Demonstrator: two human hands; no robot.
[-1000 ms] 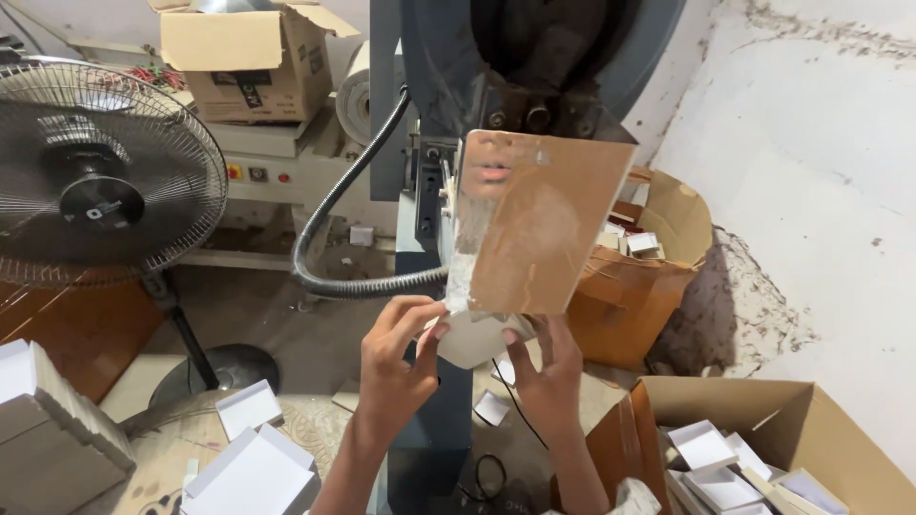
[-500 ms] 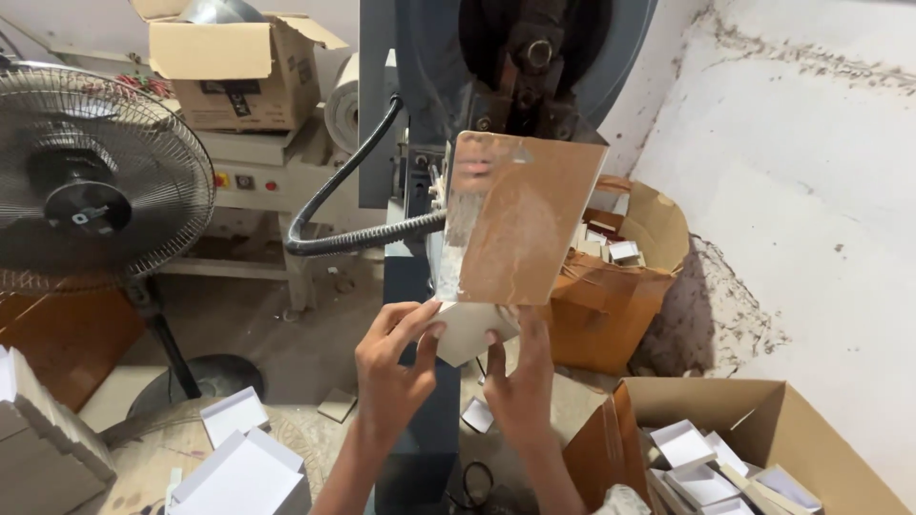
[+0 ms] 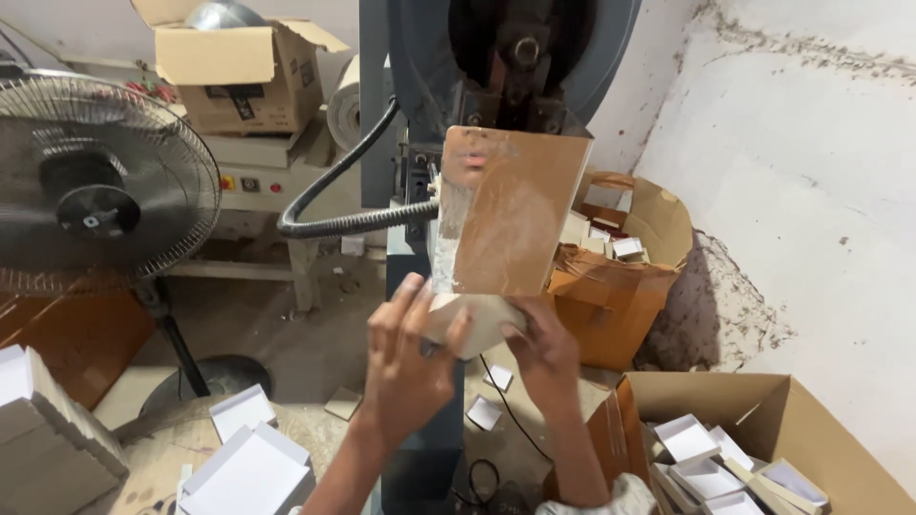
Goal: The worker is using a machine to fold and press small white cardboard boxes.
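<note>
A small white cardboard box piece (image 3: 469, 322) is held between both hands just under a brown, shiny guard plate (image 3: 510, 215) on a blue-grey press machine (image 3: 496, 57). My left hand (image 3: 408, 367) grips the piece from the left with its fingers spread over it. My right hand (image 3: 542, 348) grips its right side, partly hidden behind the piece. The upper edge of the piece goes up behind the plate's lower edge.
A standing fan (image 3: 91, 205) is at the left. A black flexible hose (image 3: 334, 195) curves into the machine. An open carton (image 3: 763, 448) of white box trays sits lower right, another brown carton (image 3: 620, 277) behind it. White trays (image 3: 248, 458) lie on the floor at lower left.
The view has shifted a little. Both hands stay on the white piece under the plate, with the left fingers spread slightly wider over it.
</note>
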